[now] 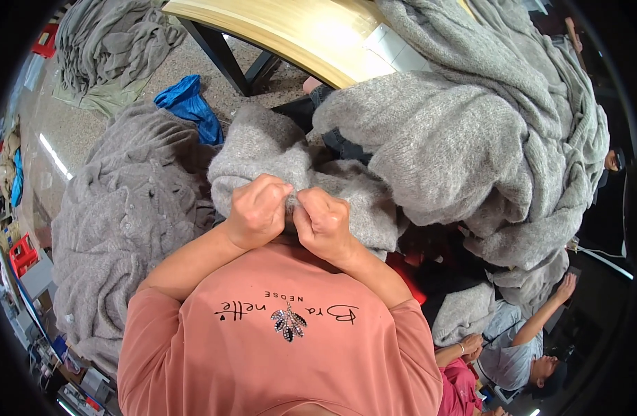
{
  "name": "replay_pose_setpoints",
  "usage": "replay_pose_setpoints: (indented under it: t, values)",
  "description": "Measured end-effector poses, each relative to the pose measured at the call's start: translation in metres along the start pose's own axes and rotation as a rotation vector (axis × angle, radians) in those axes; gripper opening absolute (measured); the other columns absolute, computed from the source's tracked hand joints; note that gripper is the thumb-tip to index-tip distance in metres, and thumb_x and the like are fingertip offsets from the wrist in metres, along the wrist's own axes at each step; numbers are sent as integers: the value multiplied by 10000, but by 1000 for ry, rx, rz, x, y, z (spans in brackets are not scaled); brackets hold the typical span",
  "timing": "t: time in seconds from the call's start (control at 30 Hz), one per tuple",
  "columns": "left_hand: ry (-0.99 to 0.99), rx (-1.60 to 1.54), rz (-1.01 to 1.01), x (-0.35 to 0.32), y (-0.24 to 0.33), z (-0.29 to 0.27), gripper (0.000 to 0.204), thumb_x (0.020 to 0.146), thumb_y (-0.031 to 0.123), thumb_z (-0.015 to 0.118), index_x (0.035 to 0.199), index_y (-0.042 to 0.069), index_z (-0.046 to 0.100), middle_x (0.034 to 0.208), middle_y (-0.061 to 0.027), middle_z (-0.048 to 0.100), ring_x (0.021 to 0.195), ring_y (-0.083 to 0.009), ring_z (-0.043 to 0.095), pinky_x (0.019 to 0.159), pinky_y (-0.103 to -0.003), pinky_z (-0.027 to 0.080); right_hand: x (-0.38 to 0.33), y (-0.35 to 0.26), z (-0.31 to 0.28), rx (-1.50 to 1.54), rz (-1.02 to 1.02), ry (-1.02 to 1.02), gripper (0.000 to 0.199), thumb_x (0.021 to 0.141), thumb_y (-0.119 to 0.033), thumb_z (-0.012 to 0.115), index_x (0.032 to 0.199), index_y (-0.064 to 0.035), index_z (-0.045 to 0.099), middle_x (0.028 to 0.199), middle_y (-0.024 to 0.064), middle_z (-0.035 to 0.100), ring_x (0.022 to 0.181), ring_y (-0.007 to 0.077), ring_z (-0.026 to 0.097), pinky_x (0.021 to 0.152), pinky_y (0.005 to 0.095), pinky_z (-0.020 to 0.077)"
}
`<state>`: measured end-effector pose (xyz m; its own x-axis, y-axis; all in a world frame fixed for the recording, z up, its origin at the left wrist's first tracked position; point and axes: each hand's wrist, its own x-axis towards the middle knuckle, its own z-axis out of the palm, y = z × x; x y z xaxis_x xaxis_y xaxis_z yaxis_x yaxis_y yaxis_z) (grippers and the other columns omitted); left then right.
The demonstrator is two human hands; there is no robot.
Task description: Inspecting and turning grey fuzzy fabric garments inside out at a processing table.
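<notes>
In front of my chest, my left hand (260, 210) and my right hand (323, 218) are both closed, fingers pinched, on the edge of a grey knit garment (263, 149). The hands are nearly touching, thumb sides facing each other. Fuzzy grey knit fabric spreads over my lap beyond them, bunched and folded. Exactly what lies between the fingertips is hidden by the knuckles. A large heap of the same grey knitwear (450, 139) rises to the right, close to my right hand.
A pale wooden table (277, 24) with dark legs stands ahead. Darker grey garments (131, 215) are piled at my left, another heap (114, 45) lies farther off, and a blue cloth (194, 107) is on the floor. Two people (512, 353) sit at lower right.
</notes>
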<state>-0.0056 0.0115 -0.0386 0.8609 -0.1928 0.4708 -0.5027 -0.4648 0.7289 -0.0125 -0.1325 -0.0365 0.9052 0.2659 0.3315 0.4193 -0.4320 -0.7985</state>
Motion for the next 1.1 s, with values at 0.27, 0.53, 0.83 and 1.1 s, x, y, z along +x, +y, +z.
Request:
replay_pose_setpoints:
  t: [0.27, 0.53, 0.83, 1.1]
  values:
    - [-220, -85, 62, -37, -13, -7, 149, 623, -82, 578, 744, -4, 542, 709, -126, 564, 579, -258, 566, 488, -310, 454, -14, 32, 18, -321, -343, 62, 169, 575, -12, 559, 738, -22, 516, 609, 53, 463, 476, 176, 482, 419, 291, 398]
    - [-468, -20, -158, 49, -24, -9, 128, 705, -25, 546, 832, -31, 567, 792, -141, 575, 682, -274, 555, 609, -316, 444, -28, 36, 22, 66, -408, 65, 139, 650, -103, 559, 662, -54, 429, 711, 91, 463, 582, 254, 467, 442, 354, 382]
    - [-1223, 460, -106, -41, -209, 116, 379, 602, 191, 716, 871, -38, 576, 811, -210, 609, 748, -330, 602, 655, -408, 482, -52, 37, 10, -42, -181, -295, 185, 665, -158, 577, 745, -19, 485, 721, 158, 515, 664, 343, 542, 538, 436, 415]
    - [-272, 882, -34, 75, -151, -164, 425, 607, 172, 676, 952, -45, 556, 847, -181, 586, 817, -282, 567, 727, -357, 444, -58, 43, -34, 41, 29, 177, 91, 727, -96, 549, 763, -35, 491, 715, 160, 482, 653, 355, 483, 566, 414, 408]
